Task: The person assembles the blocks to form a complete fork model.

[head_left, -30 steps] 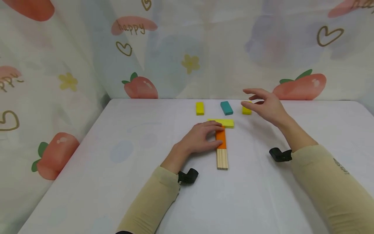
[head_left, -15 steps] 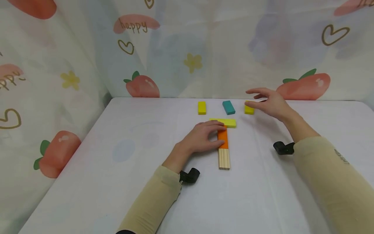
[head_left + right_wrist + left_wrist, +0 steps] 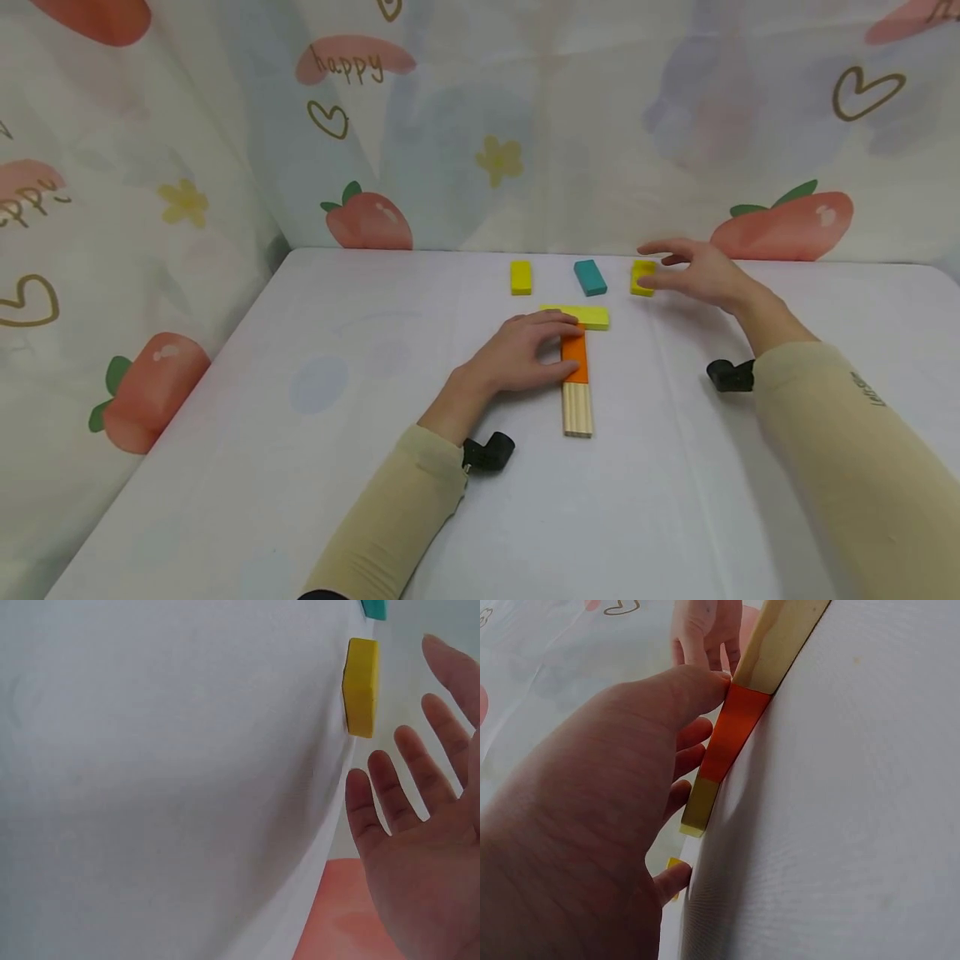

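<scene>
My left hand (image 3: 517, 354) rests over an orange block (image 3: 576, 348), thumb at its near end and fingertips by its far end. That block lies in line with a striped bare-wood block (image 3: 577, 410); a yellow block (image 3: 596, 317) lies crosswise at the far end, so the three form a T. In the left wrist view the thumb tip touches where the orange and wood blocks meet. My right hand (image 3: 705, 271), fingers spread, hovers beside another yellow block (image 3: 361, 688). Its thumb overlaps that block in the head view, while the right wrist view shows a gap between them.
A teal block (image 3: 591, 277) and a further yellow block (image 3: 521, 277) stand in a row near the table's back edge. The white-covered table (image 3: 405, 517) meets a printed curtain (image 3: 570, 125) behind and at the left.
My right hand has lowered and come down closer to the far-right yellow block. The left hand stays on the orange block. The head view has shifted slightly.
</scene>
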Available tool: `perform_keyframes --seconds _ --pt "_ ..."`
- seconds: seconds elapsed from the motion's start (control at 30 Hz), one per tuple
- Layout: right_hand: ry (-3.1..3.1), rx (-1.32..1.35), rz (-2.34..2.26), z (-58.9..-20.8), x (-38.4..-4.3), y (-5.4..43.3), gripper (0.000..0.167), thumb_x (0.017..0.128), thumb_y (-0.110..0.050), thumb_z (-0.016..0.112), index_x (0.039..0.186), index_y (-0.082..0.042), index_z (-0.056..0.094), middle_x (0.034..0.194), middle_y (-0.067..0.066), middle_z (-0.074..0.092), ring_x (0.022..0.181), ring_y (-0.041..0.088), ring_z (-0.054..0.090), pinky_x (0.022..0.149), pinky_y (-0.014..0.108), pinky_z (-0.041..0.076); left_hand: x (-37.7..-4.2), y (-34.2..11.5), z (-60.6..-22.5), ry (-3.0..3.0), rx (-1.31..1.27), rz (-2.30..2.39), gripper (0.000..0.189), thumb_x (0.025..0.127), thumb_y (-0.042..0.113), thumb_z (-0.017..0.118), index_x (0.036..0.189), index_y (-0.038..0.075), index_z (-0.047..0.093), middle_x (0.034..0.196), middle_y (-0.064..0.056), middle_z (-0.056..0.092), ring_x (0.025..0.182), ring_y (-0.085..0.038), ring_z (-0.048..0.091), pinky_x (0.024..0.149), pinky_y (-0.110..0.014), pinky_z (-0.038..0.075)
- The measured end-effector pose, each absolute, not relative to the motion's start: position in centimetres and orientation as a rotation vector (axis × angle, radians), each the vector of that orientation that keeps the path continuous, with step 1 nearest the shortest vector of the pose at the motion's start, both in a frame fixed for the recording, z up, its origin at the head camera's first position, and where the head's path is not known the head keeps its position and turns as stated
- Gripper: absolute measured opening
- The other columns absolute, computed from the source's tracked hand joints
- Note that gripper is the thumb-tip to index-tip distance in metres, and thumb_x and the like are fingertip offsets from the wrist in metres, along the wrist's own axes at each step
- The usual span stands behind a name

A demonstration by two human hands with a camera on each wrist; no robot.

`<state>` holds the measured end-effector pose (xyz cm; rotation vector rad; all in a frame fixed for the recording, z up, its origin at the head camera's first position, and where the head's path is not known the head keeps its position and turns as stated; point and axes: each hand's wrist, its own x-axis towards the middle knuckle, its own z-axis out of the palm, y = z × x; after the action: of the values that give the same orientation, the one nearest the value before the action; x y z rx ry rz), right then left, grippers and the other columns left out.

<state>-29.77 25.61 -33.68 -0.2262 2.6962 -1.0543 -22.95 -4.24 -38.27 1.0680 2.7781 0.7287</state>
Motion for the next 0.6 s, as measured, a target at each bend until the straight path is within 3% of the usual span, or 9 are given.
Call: perform_keyframes --seconds 0.6 --pt "2.703 -0.242 -0.965 -35.2 -30.4 26.2 0.062 0.095 -0.031 0.071 0.148 -0.007 0.046 0.152 0.027 0.031 0.132 0.048 0.031 0.107 0.066 0.033 -22.9 -4.3 -38.2 2.778 1.069 0.732 0.046 0.097 0.036 0.064 0.14 0.021 0.062 0.148 0.006 0.052 0.14 -0.009 0.038 0.119 -0.033 0.022"
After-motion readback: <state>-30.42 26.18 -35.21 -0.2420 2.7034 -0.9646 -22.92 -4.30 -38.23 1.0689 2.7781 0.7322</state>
